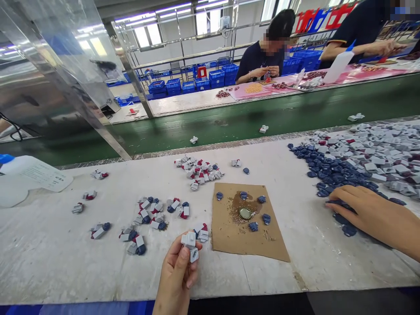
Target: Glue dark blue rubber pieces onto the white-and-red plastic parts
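My left hand [177,269] pinches a small light-grey plastic piece [189,246] between thumb and fingers, just left of a brown cardboard sheet [223,243]. At the right, my right hand [367,214] rests low over the edge of a pile of small dark-blue plastic pieces [331,170]. Its thumb and forefinger are apart, with blue pieces under and between them; the other fingertips are partly hidden. Several blue pieces [253,226] lie spaced out on the cardboard, around a round cap-like disc [244,213] in a wet patch.
Grey, red and blue assembled clusters [149,212] dot the white table [65,262]. A heap of grey pieces [397,153] spreads at the far right. White bottles [39,173] lie at left. Beyond runs a green conveyor belt [229,124]; a co-worker [262,61] sits across it.
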Demonstrator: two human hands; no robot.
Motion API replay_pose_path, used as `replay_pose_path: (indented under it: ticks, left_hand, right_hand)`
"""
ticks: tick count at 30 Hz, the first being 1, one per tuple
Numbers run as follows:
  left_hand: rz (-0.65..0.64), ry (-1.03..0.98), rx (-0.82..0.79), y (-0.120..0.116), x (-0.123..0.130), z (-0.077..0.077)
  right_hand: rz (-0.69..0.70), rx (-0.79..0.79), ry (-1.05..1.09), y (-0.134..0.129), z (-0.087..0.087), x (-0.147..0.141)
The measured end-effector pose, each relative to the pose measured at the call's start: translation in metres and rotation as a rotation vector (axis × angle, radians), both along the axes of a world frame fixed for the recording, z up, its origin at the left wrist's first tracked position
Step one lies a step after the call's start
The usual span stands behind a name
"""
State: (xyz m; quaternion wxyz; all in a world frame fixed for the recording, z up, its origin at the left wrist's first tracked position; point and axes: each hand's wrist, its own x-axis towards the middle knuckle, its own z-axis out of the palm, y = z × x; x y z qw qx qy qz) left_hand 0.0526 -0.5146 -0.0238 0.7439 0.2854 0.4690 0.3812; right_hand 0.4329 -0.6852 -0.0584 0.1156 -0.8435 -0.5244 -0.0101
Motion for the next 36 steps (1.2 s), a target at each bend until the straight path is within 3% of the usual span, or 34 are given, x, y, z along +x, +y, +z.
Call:
replay_pose_path:
  ticks: [4,7,11,17,21,30,32,36]
  left_hand:
    - [-0.029,-0.004,-0.008,-0.001,0.006,0.001]
    - [-0.053,-0.033,-0.027,-0.006,0.014,-0.001]
    - [-0.154,-0.09,-0.115,-0.017,0.025,-0.008]
    - [-0.21,-0.155,-0.191,-0.022,0.027,-0.013]
    - [-0.191,-0.141,-0.188,-0.018,0.022,-0.014]
    - [-0.116,-0.223,-0.114,-0.017,0.027,-0.018]
    - [-0.104,-0.242,-0.106,-0.018,0.028,-0.017]
    - [-0.092,-0.267,-0.066,-0.02,0.031,-0.013]
  right_hand:
    - [-0.103,0.058,0.357,0.019,0.012,-0.039]
    - [0.058,0.09,0.545,0.044,0.028,-0.073]
    - [0.257,0.045,0.556,0.084,0.032,-0.104]
    - [0.44,-0.024,0.365,0.121,0.003,-0.115]
    - [0.491,-0.016,0.333,0.128,-0.006,-0.116]
    - [0.53,0.0,0.359,0.131,0.0,-0.12]
    - [0.487,0.004,0.486,0.127,0.01,-0.131]
    - [0.291,0.085,0.988,0.116,0.039,-0.169]
